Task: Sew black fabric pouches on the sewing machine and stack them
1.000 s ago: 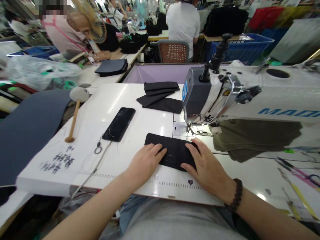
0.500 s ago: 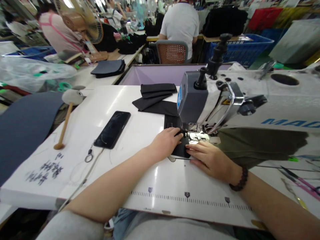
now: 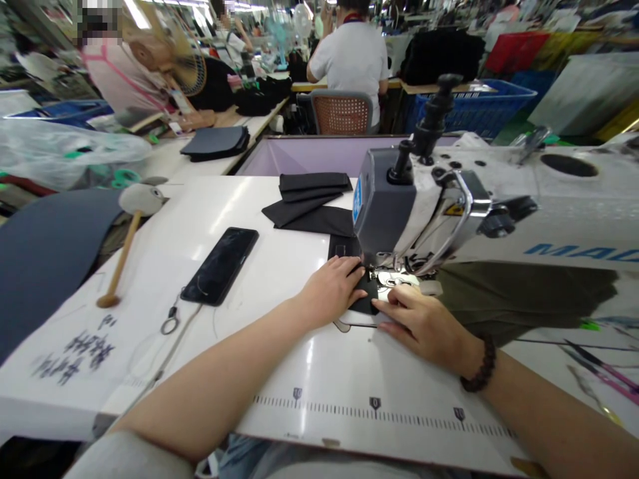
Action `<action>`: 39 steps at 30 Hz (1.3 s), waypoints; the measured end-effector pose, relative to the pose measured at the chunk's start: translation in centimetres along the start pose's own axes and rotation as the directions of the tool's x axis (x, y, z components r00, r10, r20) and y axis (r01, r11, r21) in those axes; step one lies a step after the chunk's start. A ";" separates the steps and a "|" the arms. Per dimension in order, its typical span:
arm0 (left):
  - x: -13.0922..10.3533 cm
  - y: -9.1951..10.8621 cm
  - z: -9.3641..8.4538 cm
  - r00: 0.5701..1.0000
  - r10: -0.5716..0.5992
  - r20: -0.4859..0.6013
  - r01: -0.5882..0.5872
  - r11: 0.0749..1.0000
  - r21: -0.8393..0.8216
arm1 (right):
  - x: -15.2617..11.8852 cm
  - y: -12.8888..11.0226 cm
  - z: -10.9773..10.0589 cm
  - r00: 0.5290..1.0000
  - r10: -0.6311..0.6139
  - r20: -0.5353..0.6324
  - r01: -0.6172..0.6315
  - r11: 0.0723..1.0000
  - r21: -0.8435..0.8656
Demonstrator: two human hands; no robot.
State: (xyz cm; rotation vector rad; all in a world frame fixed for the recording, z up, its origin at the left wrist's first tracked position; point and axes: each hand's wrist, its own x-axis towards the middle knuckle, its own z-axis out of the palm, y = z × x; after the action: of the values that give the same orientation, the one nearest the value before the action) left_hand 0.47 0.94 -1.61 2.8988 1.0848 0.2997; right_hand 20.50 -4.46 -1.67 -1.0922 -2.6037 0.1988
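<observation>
A strip of black fabric (image 3: 367, 301) lies under the needle area of the sewing machine (image 3: 384, 199). My left hand (image 3: 332, 289) rests flat on this fabric with its fingers stretched toward the presser foot. At the fabric's near right edge is my right hand (image 3: 422, 326), its index finger stretched out to touch the edge and the other fingers partly bent. The metal needle plate (image 3: 397, 279) shows just beyond the right fingertips. Behind my left hand, a folded black fabric strip (image 3: 314, 199) lies on the white table (image 3: 279, 372).
Left of my forearm lie a phone (image 3: 219, 266) with a cord and ring, and a wooden-handled mallet (image 3: 124, 259). Olive fabric (image 3: 519, 299) sits under the machine arm, pink-handled scissors (image 3: 604, 372) at far right. A person in a white shirt (image 3: 352, 56) sits ahead.
My right hand's fingers have bent more, leaving the index finger at the fabric edge. My left hand stays on the fabric, its thumb slightly more spread. The camera view has shifted slightly.
</observation>
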 end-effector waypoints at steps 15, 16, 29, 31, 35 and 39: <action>0.1 -0.2 0.3 1.000 0.002 -0.016 -0.002 0.999 0.043 | 0.2 -0.1 0.0 0.999 0.027 0.017 -0.027 0.999 0.023; 0.1 -0.2 0.3 1.000 0.002 -0.017 -0.002 0.999 0.043 | 0.2 -0.1 0.0 1.000 0.028 0.014 -0.028 0.999 0.024; 0.2 -0.2 0.4 1.000 -0.003 -0.020 0.004 0.999 0.050 | 0.4 -0.2 0.0 0.998 0.060 0.026 -0.061 0.997 0.038; 0.3 -0.3 0.5 1.000 -0.007 -0.013 0.008 0.998 0.058 | 0.4 -0.1 0.0 0.997 0.070 0.028 -0.071 0.997 0.034; 0.4 -0.3 0.6 1.000 0.000 -0.001 0.000 0.998 0.063 | 0.4 -0.1 0.1 0.997 0.072 0.023 -0.073 0.997 0.024; -0.2 -0.1 0.2 0.999 0.036 -0.039 -0.035 0.999 0.032 | 0.1 -0.1 0.0 1.000 0.001 0.001 -0.001 1.000 0.028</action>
State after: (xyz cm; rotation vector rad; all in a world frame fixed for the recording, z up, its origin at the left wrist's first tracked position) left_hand 0.27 0.88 -1.82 2.9552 1.0541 0.3463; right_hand 20.34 -4.45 -1.64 -1.0842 -2.5932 0.2347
